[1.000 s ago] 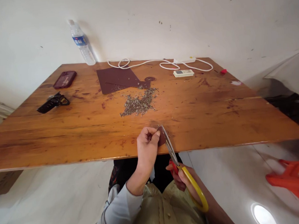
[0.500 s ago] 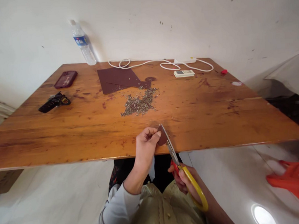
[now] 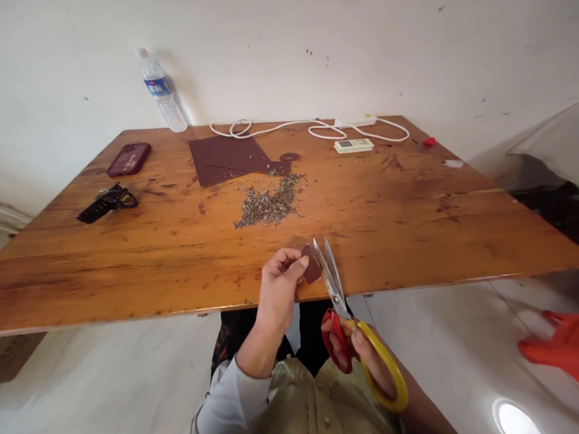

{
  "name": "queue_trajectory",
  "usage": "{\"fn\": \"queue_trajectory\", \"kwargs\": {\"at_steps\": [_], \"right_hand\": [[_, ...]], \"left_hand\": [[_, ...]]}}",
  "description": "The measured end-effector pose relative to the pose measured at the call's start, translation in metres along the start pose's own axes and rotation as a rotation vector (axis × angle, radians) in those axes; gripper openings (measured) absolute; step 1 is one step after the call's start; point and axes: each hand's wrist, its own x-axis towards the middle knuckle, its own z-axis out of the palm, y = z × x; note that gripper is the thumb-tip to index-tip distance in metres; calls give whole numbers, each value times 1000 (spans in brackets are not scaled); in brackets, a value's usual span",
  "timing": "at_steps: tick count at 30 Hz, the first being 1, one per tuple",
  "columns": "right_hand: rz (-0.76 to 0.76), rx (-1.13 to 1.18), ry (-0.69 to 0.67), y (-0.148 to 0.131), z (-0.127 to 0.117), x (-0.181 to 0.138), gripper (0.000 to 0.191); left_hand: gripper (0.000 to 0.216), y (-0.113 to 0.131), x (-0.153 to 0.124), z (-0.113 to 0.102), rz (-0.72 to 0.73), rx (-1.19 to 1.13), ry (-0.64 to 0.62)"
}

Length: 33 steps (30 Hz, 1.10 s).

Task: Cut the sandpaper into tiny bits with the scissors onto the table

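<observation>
The bare left hand (image 3: 278, 291) lies at about 10 o'clock from the right one, thumb pressed against its curled fingers, the pinch turned to 2 o'clock. Behind it, the light-grey-sleeved left arm (image 3: 224, 409) slants up toward 1 o'clock. The bare right hand (image 3: 373, 357) sits lower, nearer the torso, fingers bent and thumb apart from them; the right forearm (image 3: 425, 413) angles toward 11 o'clock.

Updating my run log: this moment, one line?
left hand pinches small brown sheet piece; right hand: red-yellow-handled metal scissors, open; wooden table: grey-brown shreds
</observation>
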Motion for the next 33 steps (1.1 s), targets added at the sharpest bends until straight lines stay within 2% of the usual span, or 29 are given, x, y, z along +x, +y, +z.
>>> {"fn": "queue_trajectory", "kwargs": {"at_steps": [5, 9, 11, 16, 19, 23, 29, 33], "right_hand": [[31, 132, -39, 4, 5, 3, 73], [105, 276, -97, 11, 4, 9, 76], [107, 272, -109, 10, 4, 10, 79], [15, -53, 83, 11, 2, 3, 72], [-10, -59, 84, 17, -6, -4, 77], [51, -119, 14, 19, -13, -15, 77], [97, -165, 130, 18, -8, -24, 77], [143, -161, 136, 25, -10, -23, 77]], "left_hand": [[32, 5, 0, -6, -57, 23, -130], [35, 7, 0, -8, -51, -35, -160], [36, 7, -1, -7, -45, -69, -144], [39, 8, -2, -5, -2, -151, -21], [39, 9, -1, -6, 13, -156, 47], [40, 14, -1, -7, 21, -161, 77], [40, 18, -5, -7, -6, -143, 88], [38, 15, -7, -9, 30, -107, 120]]}}
